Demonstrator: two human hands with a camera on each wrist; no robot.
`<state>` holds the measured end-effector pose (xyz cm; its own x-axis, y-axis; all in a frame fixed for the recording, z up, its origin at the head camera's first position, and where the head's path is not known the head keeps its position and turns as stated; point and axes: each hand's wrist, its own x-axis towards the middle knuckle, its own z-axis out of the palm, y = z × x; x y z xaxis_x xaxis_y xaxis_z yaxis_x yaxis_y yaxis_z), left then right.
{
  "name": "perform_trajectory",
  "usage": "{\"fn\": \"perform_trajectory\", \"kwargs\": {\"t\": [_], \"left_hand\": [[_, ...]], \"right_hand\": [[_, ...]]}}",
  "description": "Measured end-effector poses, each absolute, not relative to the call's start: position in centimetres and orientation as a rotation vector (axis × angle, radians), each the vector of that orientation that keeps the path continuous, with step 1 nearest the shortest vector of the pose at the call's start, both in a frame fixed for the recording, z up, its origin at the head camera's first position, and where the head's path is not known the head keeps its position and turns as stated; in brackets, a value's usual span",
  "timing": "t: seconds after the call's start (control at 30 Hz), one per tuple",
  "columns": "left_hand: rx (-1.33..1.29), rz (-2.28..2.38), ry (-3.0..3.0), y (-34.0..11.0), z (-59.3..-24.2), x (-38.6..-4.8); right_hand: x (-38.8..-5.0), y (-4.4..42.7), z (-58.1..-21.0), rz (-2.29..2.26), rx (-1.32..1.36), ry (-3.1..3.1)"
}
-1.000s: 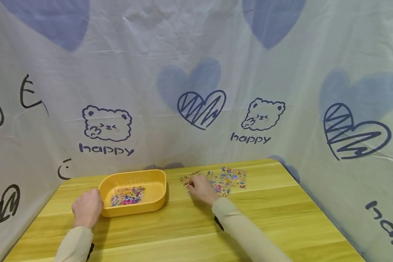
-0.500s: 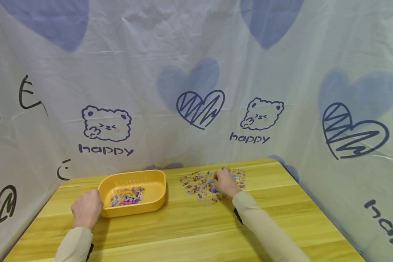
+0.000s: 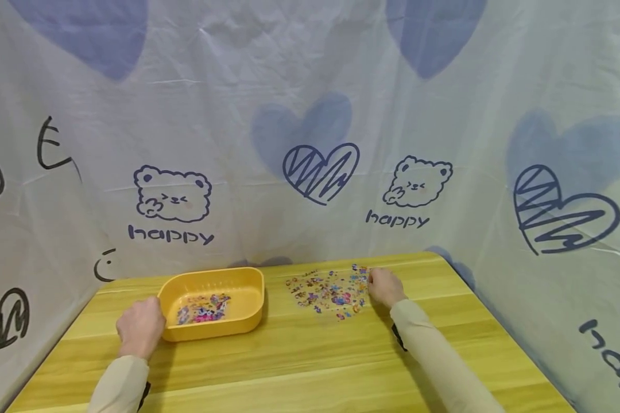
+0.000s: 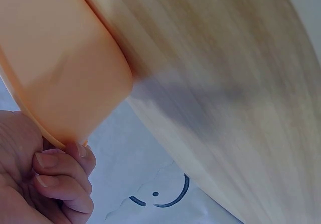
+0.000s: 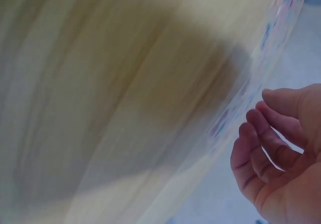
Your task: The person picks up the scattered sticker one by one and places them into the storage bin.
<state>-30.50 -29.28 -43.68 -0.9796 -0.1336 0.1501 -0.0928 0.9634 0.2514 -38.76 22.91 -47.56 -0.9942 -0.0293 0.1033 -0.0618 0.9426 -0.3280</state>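
At the left of the head view stands a yellow plastic basin. Small multicoloured pieces, perhaps jigsaw pieces, lie on its floor. My left hand grips its left rim, with curled fingers at the rim in the left wrist view. More such pieces are scattered on the table to the basin's right. At their right edge is my right hand, low over the table. In the right wrist view its fingers are loosely bent, thumb close to the index fingertip, and no piece shows between them.
The yellow wood-grain table ends at a rounded corner on the far right. A pale cloth printed with hearts and bears hangs close behind it and on both sides.
My right hand has moved rightward across the scattered pieces, from their left part to their right edge, uncovering those in between. The left hand and the basin have stayed put.
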Motion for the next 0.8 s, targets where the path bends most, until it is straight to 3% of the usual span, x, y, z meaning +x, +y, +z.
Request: {"fn": "perform_trajectory", "kwargs": {"t": [0.8], "left_hand": [[0.190, -0.335, -2.964, -29.2, -43.8, -30.6]], "right_hand": [[-39.6, 27.3, -48.4, 0.374, 0.107, -3.104]]}}
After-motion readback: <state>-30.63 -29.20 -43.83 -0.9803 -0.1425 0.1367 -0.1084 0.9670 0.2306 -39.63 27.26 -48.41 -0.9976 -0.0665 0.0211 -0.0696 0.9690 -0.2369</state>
